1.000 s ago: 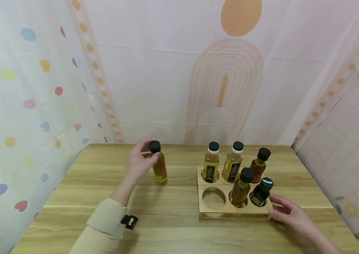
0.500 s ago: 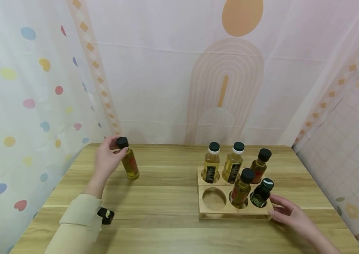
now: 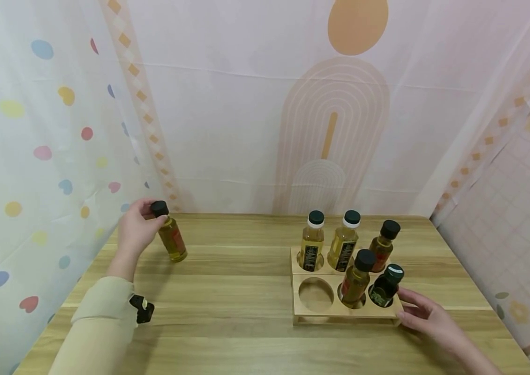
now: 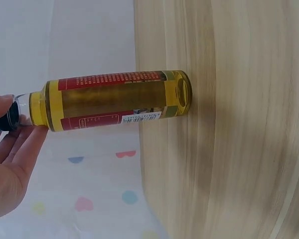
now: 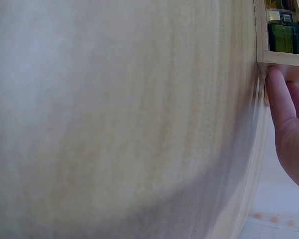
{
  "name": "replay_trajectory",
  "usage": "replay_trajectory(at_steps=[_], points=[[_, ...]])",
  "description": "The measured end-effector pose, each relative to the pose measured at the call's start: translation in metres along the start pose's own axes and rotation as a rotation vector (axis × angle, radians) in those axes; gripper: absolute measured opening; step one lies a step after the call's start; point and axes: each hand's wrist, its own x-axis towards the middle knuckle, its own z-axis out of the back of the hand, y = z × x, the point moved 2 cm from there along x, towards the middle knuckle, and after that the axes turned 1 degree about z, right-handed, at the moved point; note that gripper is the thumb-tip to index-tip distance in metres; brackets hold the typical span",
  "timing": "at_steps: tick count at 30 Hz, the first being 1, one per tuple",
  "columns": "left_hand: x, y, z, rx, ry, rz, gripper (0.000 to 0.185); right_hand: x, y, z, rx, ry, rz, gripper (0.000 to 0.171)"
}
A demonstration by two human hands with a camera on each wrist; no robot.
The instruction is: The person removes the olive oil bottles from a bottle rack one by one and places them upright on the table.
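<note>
Carried the small amber glass bottle with black cap and red label (image 3: 171, 240) (image 4: 114, 99) further left over the last second, from mid-counter near the rack out toward the far-left corner. Held it by the neck and cap, pinched between thumb and curled fingers of the left hand (image 3: 136, 232) (image 4: 10, 159). Held it tilted, base down at the pale wood-grain counter (image 3: 246, 344) close to its left edge; could not tell whether touching or just clear. Rested the right hand (image 3: 426, 317) (image 5: 289, 129), fingers straight and relaxed, against the near right corner of the light wooden six-hole rack (image 3: 314, 312) (image 5: 284, 64), gripping nothing. Saw five other black-capped bottles (image 3: 312, 247) standing in the rack, with the front-left hole (image 3: 315, 294) vacant and well apart from the held bottle.

Judged the step in hand as setting the bottle down at the counter's far-left side. Judged the next move to call for bringing the bottle upright and its base flat before easing the pinch, minding the nearby edge.

Noted a smooth, banded wood surface. Noted hanging cloths all round: a white curtain with coloured dots and hearts (image 3: 21, 156) at left, a pale pink backdrop with orange arch and oval (image 3: 330, 130) behind, a pink tile-patterned sheet (image 3: 518, 208) at right.
</note>
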Motion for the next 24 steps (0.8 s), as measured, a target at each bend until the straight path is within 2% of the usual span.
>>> replay_trajectory(at_steps=[16, 24], points=[[-0.001, 0.005, 0.002, -0.017, 0.002, -0.006, 0.047, 0.000, -0.001, 0.000, -0.001, -0.007, -0.003, 0.068], [-0.010, 0.009, 0.001, -0.023, -0.032, -0.040, 0.059, -0.001, -0.001, 0.000, 0.004, 0.000, 0.002, 0.065]])
